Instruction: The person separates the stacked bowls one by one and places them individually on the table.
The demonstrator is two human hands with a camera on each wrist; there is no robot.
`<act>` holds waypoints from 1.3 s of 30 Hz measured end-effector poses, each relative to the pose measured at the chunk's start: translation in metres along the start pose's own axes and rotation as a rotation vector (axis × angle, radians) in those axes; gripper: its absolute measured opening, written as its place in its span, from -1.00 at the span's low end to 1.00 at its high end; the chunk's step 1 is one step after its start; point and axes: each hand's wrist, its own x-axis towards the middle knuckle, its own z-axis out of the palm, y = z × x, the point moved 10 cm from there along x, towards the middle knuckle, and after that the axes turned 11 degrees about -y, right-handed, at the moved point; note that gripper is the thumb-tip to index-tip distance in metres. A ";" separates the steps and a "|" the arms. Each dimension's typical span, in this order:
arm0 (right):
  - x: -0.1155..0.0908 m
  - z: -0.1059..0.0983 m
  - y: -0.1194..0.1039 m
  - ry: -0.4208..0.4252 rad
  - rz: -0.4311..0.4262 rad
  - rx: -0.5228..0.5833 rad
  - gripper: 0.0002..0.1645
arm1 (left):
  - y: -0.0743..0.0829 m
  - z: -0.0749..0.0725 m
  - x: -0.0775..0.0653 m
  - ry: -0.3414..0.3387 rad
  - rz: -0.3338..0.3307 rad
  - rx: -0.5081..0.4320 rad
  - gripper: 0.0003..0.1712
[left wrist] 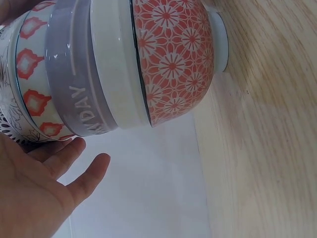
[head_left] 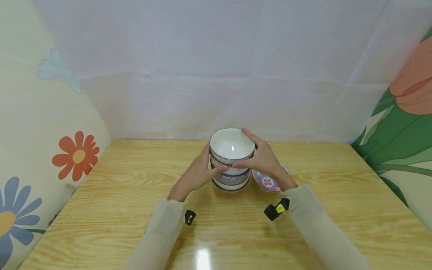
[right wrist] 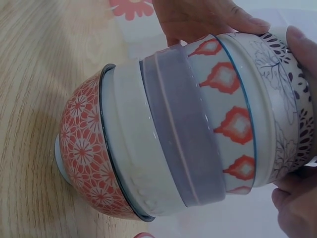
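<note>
Both forearms reach forward, sleeved; left hand (head_left: 197, 173) and right hand (head_left: 264, 159) face each other, fingers curled inward.

Your light wooden table (head_left: 111, 210) carries a stack of nested ceramic bowls (head_left: 232, 176) near its far middle, its bottom bowl patterned red with flowers. Just to the stack's right lies a small red-and-blue patterned dish (head_left: 266, 182), partly hidden from you.
</note>
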 end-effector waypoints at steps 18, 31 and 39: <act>-0.002 -0.007 -0.010 0.034 -0.037 0.005 0.37 | 0.002 0.000 0.000 -0.006 -0.005 -0.003 0.27; -0.005 -0.021 -0.017 0.044 -0.028 0.025 0.37 | 0.001 -0.001 0.001 -0.004 -0.025 0.031 0.18; -0.008 -0.029 -0.019 0.064 -0.017 0.027 0.32 | 0.001 0.000 0.001 -0.011 -0.016 0.016 0.11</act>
